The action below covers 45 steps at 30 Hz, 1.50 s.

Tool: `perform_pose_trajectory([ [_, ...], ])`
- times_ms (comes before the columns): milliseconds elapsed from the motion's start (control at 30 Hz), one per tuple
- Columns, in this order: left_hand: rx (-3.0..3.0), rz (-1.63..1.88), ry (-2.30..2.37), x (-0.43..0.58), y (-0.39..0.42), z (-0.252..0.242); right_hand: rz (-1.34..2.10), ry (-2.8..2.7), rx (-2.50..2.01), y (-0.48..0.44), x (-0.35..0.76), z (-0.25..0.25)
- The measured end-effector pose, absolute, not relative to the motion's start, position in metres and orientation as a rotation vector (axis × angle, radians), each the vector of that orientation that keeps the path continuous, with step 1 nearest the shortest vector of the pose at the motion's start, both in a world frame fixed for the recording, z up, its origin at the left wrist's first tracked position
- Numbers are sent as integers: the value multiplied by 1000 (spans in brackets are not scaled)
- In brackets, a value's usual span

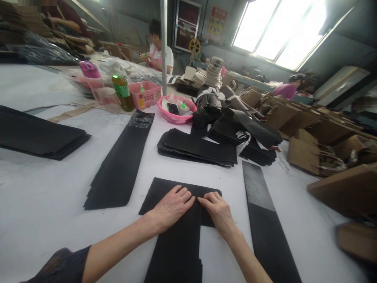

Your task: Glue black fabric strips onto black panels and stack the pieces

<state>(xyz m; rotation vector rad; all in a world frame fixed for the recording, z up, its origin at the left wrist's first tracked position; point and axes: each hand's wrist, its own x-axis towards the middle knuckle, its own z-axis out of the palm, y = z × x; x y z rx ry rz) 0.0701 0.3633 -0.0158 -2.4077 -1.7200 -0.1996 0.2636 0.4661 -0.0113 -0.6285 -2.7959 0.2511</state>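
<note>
strip (179, 251) overlaps sheet (153, 196); alignment apparently unfinished. left hand (174, 204): loosely curled on strip. right hand (219, 210): fingertips narrowed; both grips cannot be told. stack (118, 169): untouched.

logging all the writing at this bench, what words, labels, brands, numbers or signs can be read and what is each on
Nothing reads clearly enough to quote.
Wall poster: lettering too blurred.
Pink box: printed front, lettering too small.
Green bottle: label unreadable.
White tabletop: faint marks, not legible.
</note>
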Motion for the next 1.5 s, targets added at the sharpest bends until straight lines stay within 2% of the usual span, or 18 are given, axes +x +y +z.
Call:
perform_pose_trajectory([
  [400, -2454, -168, -1709, 73, 366, -6, 252, -2779, -685, 459, 272, -19],
  [733, -2439, -244, -1728, 71, 365, -10, 708, -2395, -866, 474, 273, -26],
  [967, -2470, -453, -1795, 51, 363, -17, 520, -2643, -702, 453, 234, -18],
  [1233, -2564, -565, -1667, 19, 361, -25, 245, -2828, -565, 458, 226, -14],
  [1500, -2596, -614, -1586, 10, 361, -26, 173, -2866, -489, 458, 228, -14],
])
